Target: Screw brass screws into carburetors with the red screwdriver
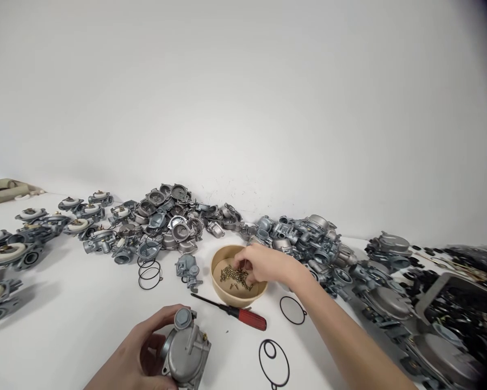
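My left hand (pixel 135 355) is wrapped round a grey metal carburetor (pixel 186 352) at the bottom of the head view. The carburetor's rounded bowl cover and large hex plug face up. Inside the tan bowl (pixel 219 290), my right hand (pixel 263 262) reaches down with bent fingers among small brass-coloured screws (pixel 233 275). Whatever lies between its fingertips is too small to make out. A screwdriver with a red and black handle (pixel 249 318) lies between the bowl and the held carburetor. Behind it rests a small grey carburetor part (pixel 187 270).
Float bowl covers (pixel 180 230) are heaped at the back, with carburetor bodies (pixel 308 238) piled to the right. Bodies with white floats (pixel 10 252) stand on the left. Black rubber rings (pixel 292 310) lie on the white table. A bin of black parts (pixel 458 309) sits far right.
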A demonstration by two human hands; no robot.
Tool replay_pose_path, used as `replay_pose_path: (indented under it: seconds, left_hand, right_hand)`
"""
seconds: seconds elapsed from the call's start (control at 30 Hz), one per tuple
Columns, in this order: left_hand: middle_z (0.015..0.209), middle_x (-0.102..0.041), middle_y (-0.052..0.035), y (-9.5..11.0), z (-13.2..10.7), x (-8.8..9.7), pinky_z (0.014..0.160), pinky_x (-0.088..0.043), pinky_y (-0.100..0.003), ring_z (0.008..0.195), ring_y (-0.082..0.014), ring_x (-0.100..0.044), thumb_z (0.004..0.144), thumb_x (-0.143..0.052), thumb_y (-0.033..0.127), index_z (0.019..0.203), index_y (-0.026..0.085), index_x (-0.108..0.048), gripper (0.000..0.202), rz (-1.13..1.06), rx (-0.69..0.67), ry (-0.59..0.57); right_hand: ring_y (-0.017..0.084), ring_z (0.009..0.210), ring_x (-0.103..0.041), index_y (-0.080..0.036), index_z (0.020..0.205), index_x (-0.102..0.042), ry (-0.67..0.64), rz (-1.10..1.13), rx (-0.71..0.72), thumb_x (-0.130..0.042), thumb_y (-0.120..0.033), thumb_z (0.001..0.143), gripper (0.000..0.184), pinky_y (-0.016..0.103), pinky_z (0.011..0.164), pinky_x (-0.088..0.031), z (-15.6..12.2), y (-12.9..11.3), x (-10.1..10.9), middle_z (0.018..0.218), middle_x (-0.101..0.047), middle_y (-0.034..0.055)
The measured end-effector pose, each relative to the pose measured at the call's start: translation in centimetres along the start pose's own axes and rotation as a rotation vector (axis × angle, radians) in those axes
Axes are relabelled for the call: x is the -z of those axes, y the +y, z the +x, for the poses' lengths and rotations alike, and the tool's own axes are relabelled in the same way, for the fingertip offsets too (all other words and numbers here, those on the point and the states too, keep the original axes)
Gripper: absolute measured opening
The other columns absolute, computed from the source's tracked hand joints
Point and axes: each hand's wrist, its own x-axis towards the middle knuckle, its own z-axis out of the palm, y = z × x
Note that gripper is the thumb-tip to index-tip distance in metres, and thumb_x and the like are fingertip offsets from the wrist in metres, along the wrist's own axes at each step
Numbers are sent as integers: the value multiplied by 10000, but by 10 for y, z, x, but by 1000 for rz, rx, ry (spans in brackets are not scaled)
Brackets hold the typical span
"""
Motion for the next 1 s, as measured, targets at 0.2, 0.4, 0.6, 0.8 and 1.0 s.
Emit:
replay_pose_path:
  seconds: [0.2,0.4,0.6,0.8,1.0]
  left_hand:
    - [1176,-755,-136,-4,1,2,952,-559,-466,1138,-419,-686,502,-1054,572,1563,273,-537,1218,4,-9,12]
    - [1149,-762,-131,-5,1,2,931,-567,-457,1108,-410,-699,498,-1053,573,1569,270,-532,1229,8,7,9]
    - [1156,-769,-128,-4,2,2,943,-565,-461,1124,-413,-700,508,-1056,553,1564,274,-534,1210,8,-5,9]
    - [1202,-769,-129,0,2,1,939,-565,-456,1155,-421,-696,510,-1064,537,1550,282,-543,1191,6,1,3]
    - [1223,-772,-127,1,1,-1,953,-544,-443,1214,-430,-678,509,-1057,561,1540,285,-525,1192,-20,5,-10]
  right_hand:
    - [216,838,-676,-279,1305,-763,-31,-84,-34,-801,-10,689,673,275,635,-373,1,-8,-6,1055,-752,66]
    - [169,744,-648,-232,1257,-766,-40,-66,-48,-698,29,721,601,251,566,-351,14,2,-17,1150,-735,99]
    - [126,667,-619,-204,1161,-786,9,3,7,-632,-33,875,367,239,562,-400,17,11,-15,1115,-744,92]
    - [167,770,-689,-183,1068,-829,106,31,73,-590,-49,943,300,262,688,-498,8,20,-2,985,-797,86]
    - [185,791,-701,-175,1027,-846,145,12,58,-616,-36,922,288,278,714,-512,3,22,2,997,-812,100]
